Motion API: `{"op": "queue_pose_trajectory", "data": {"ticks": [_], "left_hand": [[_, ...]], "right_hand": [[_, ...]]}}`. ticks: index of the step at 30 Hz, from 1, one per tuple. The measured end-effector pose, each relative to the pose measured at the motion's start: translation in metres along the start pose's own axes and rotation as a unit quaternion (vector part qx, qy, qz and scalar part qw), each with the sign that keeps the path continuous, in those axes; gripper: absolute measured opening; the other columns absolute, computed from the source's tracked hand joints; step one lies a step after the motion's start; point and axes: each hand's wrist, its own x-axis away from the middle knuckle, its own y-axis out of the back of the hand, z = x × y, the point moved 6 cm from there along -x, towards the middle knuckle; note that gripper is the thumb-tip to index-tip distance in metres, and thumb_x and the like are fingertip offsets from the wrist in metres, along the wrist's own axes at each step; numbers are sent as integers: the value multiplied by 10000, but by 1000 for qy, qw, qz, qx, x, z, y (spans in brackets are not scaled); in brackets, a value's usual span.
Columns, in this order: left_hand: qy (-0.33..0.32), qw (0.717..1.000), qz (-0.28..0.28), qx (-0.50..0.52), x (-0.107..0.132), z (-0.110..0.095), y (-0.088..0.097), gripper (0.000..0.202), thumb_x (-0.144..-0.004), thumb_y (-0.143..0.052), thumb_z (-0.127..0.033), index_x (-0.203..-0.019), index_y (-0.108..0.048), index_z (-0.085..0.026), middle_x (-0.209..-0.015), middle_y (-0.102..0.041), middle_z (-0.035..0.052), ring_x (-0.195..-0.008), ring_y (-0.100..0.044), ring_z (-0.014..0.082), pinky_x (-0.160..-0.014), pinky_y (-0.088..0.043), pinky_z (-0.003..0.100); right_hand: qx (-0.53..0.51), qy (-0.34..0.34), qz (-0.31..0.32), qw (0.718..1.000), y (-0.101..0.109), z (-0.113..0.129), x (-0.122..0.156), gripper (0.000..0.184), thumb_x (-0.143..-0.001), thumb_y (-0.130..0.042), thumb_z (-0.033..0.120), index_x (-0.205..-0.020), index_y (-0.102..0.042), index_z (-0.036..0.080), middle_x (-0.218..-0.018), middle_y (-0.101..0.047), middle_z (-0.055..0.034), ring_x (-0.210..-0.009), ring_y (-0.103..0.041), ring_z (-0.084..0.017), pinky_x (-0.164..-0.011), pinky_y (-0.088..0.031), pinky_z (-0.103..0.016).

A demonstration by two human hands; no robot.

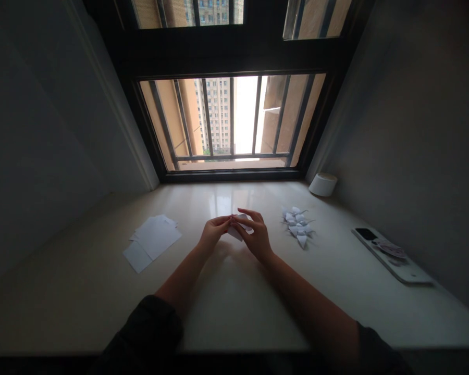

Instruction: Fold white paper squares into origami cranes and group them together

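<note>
Both my hands meet over the middle of the white sill, around a small folded piece of white paper [235, 233]. My left hand [213, 230] pinches its left edge between thumb and fingers. From the other side my right hand [257, 234] grips the same paper, thumb and index finger close to the left fingertips and another finger lifted. Part of the paper is hidden behind the right fingers. To the right lies a cluster of small folded paper pieces [297, 225] with pointed ends. Flat white sheets [153, 239] lie in a loose, overlapping stack to the left.
A phone [391, 255] with a round attachment on its back lies by the right wall. A white rounded object [322, 185] stands in the back right corner. Behind the sill [234, 302] is a dark-framed window [234, 176] with bars outside.
</note>
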Motion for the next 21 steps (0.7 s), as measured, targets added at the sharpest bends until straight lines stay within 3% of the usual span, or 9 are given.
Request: {"op": "queue_pose_trajectory", "data": {"ticks": [7, 13, 17, 21], "left_hand": [[-3, 999, -40, 31, 2, 6, -3, 405, -605, -773, -402, -903, -729, -131, -880, -714, 111, -760, -637, 193, -693, -481, 301], [-12, 996, -84, 26, 2, 3, 4, 440, -598, -768, -426, -926, -725, -136, -868, -716, 96, -748, -632, 186, -698, -490, 307], [-28, 993, -114, 23, 1, -1, 7, 436, -591, -764, -439, -899, -728, -133, -857, -716, 87, -744, -630, 182, -686, -495, 303], [-52, 993, -104, -18, 2, -5, 5, 392, -605, -757, -427, -876, -730, -145, -863, -719, 82, -751, -638, 186, -683, -496, 300]], "right_hand": [[-56, -97, -23, 993, -1, -16, 2, 147, -736, -684, 388, -823, -726, 278, -1048, -662, -45, -1027, -568, -225, -923, -435, -420], [-92, -142, -18, 985, -6, -29, 3, 223, -670, -712, 444, -728, -698, 230, -1011, -667, -57, -997, -587, -235, -911, -441, -431], [-200, -226, -32, 953, -14, -47, 8, 307, -618, -743, 452, -761, -646, 199, -824, -689, -47, -807, -641, -210, -799, -507, -402], [-267, -258, -65, 926, -12, -53, 9, 409, -570, -783, 412, -883, -630, 198, -757, -688, -29, -712, -648, -192, -706, -530, -361]]}}
